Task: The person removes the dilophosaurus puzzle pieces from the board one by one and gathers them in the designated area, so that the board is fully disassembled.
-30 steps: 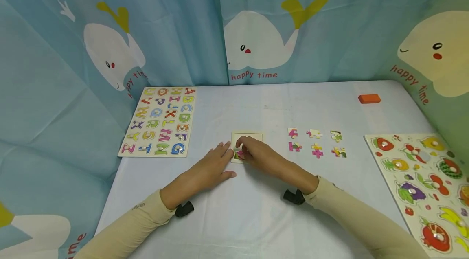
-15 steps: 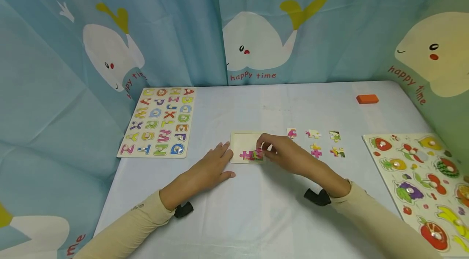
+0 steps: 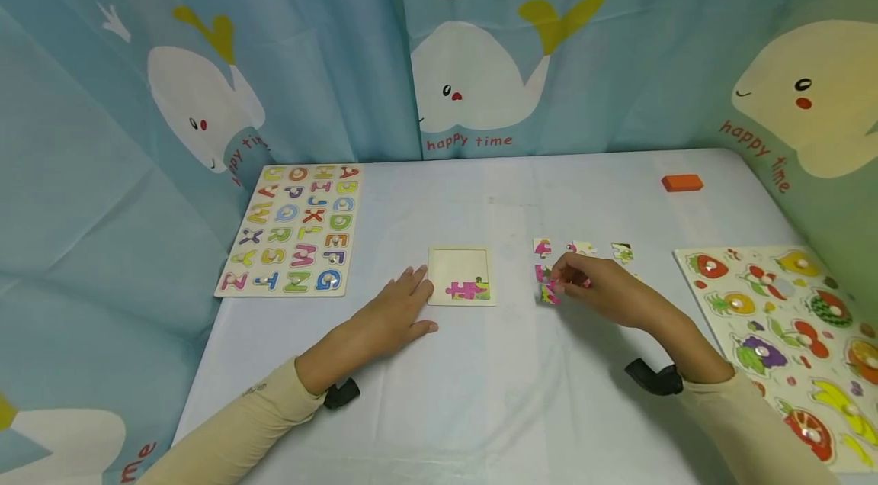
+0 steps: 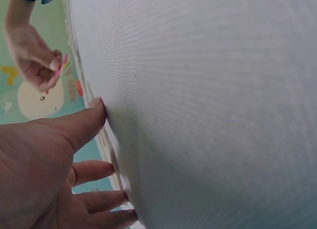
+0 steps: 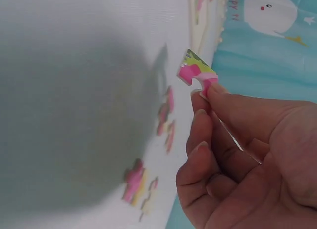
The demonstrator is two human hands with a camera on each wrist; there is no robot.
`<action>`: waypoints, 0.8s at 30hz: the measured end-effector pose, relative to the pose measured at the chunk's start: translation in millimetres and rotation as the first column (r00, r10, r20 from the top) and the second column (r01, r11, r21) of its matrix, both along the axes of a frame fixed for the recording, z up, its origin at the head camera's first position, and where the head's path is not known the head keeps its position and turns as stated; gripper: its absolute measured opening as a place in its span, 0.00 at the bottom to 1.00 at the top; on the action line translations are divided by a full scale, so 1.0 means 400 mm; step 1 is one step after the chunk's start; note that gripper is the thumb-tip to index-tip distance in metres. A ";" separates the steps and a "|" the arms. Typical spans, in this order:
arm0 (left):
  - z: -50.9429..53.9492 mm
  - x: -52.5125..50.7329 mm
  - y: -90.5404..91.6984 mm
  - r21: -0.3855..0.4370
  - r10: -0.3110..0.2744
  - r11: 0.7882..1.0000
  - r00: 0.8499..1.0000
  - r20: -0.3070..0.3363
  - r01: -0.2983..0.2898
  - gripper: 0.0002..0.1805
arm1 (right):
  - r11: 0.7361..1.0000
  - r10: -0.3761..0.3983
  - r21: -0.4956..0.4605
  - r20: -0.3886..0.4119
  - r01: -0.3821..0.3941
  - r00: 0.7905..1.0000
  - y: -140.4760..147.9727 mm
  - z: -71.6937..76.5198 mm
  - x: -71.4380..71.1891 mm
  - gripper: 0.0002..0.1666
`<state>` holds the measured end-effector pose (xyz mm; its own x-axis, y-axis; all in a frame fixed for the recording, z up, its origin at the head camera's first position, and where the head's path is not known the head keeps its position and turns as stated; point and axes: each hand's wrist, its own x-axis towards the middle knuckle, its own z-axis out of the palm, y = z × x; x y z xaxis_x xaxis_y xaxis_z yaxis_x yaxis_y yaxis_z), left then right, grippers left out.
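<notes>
A pink and green jigsaw piece (image 5: 195, 73) is pinched between the thumb and index finger of my right hand (image 3: 610, 290). That hand hovers over the loose jigsaw pieces (image 3: 623, 252) right of the puzzle tray, hiding some of them. My left hand (image 3: 391, 317) lies on the table with fingers extended, fingertips at the left edge of the small square puzzle tray (image 3: 454, 264). Pink and green pieces (image 3: 468, 290) sit joined in the tray's lower right part. The left wrist view shows the left hand's fingers (image 4: 99, 198) spread and straight.
An alphabet board (image 3: 284, 233) lies at the table's left. At the right is a fruit board (image 3: 782, 317) with knobbed pieces. An orange block (image 3: 682, 183) rests near the back right. A whale-print curtain (image 3: 329, 50) stands behind the table.
My right hand has moved right, away from the tray, carrying the pinched jigsaw piece to the loose pieces. The joined pieces in the tray are now uncovered. My left hand has stayed at the tray's edge.
</notes>
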<state>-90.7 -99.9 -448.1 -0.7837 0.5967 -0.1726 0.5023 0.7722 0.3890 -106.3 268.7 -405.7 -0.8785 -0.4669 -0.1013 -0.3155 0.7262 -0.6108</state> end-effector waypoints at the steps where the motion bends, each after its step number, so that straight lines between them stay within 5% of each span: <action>1: 0.000 0.000 -0.001 0.002 -0.002 1.000 1.000 0.000 0.002 0.28 | 1.000 0.004 -0.002 0.005 -0.004 1.000 0.004 -0.002 0.001 0.06; 10: -0.003 -0.001 -0.004 0.002 -0.002 1.000 1.000 0.001 0.002 0.28 | 1.000 0.019 0.009 -0.015 -0.019 1.000 -0.008 -0.038 0.001 0.08; 24: -0.003 0.000 -0.002 0.002 0.005 1.000 1.000 0.007 -0.005 0.28 | 0.984 -0.118 0.129 -0.047 0.123 0.992 -0.036 -0.075 0.006 0.09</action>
